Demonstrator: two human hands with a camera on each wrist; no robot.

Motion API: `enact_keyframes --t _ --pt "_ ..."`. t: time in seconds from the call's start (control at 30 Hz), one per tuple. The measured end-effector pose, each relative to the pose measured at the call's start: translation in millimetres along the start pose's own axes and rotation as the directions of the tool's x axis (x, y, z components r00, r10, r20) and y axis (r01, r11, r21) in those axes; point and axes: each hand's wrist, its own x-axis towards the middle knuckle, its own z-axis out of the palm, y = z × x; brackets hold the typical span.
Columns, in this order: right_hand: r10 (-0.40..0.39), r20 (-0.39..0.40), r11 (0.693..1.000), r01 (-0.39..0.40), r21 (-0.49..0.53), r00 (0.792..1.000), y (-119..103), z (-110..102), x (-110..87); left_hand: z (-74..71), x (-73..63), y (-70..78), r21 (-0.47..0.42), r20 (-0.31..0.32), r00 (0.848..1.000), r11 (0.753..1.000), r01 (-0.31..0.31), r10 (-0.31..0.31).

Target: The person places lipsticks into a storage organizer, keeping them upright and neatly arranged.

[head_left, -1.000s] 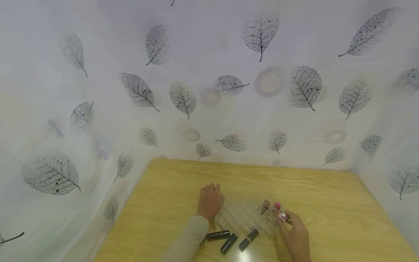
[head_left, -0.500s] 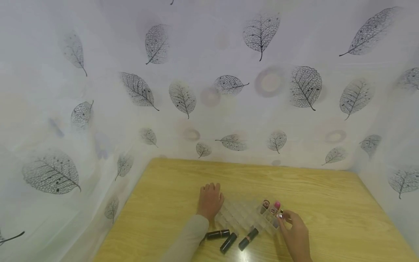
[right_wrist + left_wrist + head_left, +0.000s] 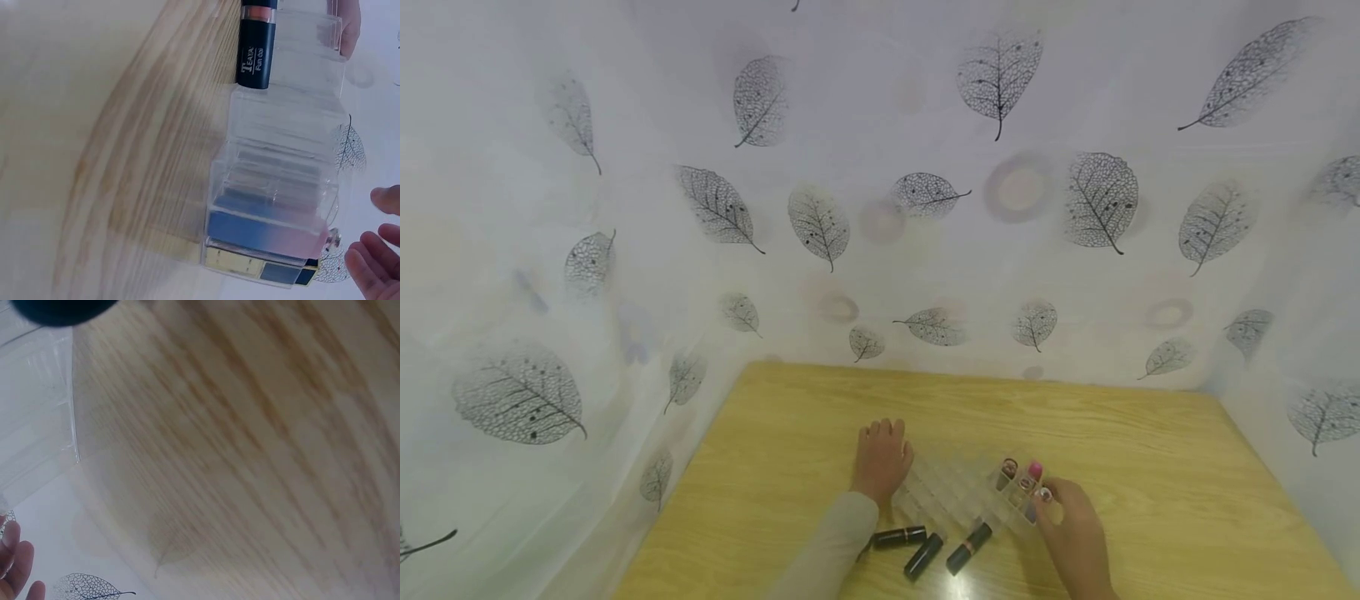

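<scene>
A transparent stepped lipstick organizer (image 3: 951, 492) stands on the table. My left hand (image 3: 882, 461) rests at its left end, fingers extended. In the right wrist view, a blue-to-pink lipstick tube (image 3: 269, 234) with a silver knob sits in an end compartment, beside a gold and dark one (image 3: 244, 264). Close to that knob, my right hand (image 3: 1077, 533) has its thumb and fingers apart, holding nothing. A pink-topped lipstick (image 3: 1035, 471) and a dark round-topped one (image 3: 1008, 469) stand in neighbouring compartments. Several black lipsticks (image 3: 922, 557) lie in front of the organizer.
The wooden table (image 3: 820, 392) meets a pale curtain (image 3: 880, 275) printed with leaves along its back and sides. One black lipstick with a rose-coloured band (image 3: 970, 547) lies right at the organizer's front edge.
The silver-topped lipstick has gone down into the end compartment, and my right fingers have let go of it. My left hand has stayed in place.
</scene>
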Motion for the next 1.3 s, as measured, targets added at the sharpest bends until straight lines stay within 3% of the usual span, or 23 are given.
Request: enact_keyframes --t 0.1,0.27,0.43,0.5,0.63,0.83,0.9,0.97,1.07,1.3 --pt "-0.098 -0.011 0.995 0.098 0.025 0.995 -2 2 -0.7 -0.6 0.1 0.3 -0.001 0.002 1.000 1.000 0.001 -0.001" --pt "-0.269 -0.038 0.959 0.271 0.086 0.962 -10 4 -2.5 0.1 -0.1 0.3 0.005 0.000 1.000 1.000 0.002 -0.002" --pt "-0.354 -0.035 0.927 0.355 0.118 0.935 -21 9 -7.7 1.1 -0.6 0.1 0.012 -0.012 1.000 1.000 -0.002 0.002" --pt "-0.406 -0.029 0.907 0.406 0.110 0.913 -25 12 -9.3 1.2 -0.7 0.0 0.014 -0.012 1.000 1.000 -0.003 0.003" --pt "-0.545 -0.031 0.826 0.543 0.155 0.838 -30 21 -11.5 0.9 -0.7 -0.4 0.008 -0.017 1.000 1.000 -0.002 0.002" --pt "-0.745 -0.022 0.629 0.714 0.307 0.666 -30 30 -14.2 0.9 -1.3 -0.8 0.005 -0.010 1.000 1.000 0.000 0.000" --pt "-0.785 0.012 0.588 0.739 0.329 0.619 -27 32 -15.6 1.1 -1.3 -0.8 0.009 -0.007 1.000 1.000 0.000 0.000" --pt "-0.808 0.053 0.570 0.756 0.321 0.587 -25 33 -17.1 -0.3 -1.3 -0.6 0.004 -0.011 1.000 1.000 0.001 -0.001" --pt "-0.808 0.123 0.583 0.752 0.308 0.576 -24 32 -19.1 -2.1 -1.3 -0.4 0.000 -0.024 1.000 1.000 -0.002 0.002" --pt "-0.785 0.209 0.619 0.735 0.277 0.583 -23 31 -20.2 -5.2 -1.5 0.5 -0.013 -0.036 0.999 1.000 -0.002 0.001"
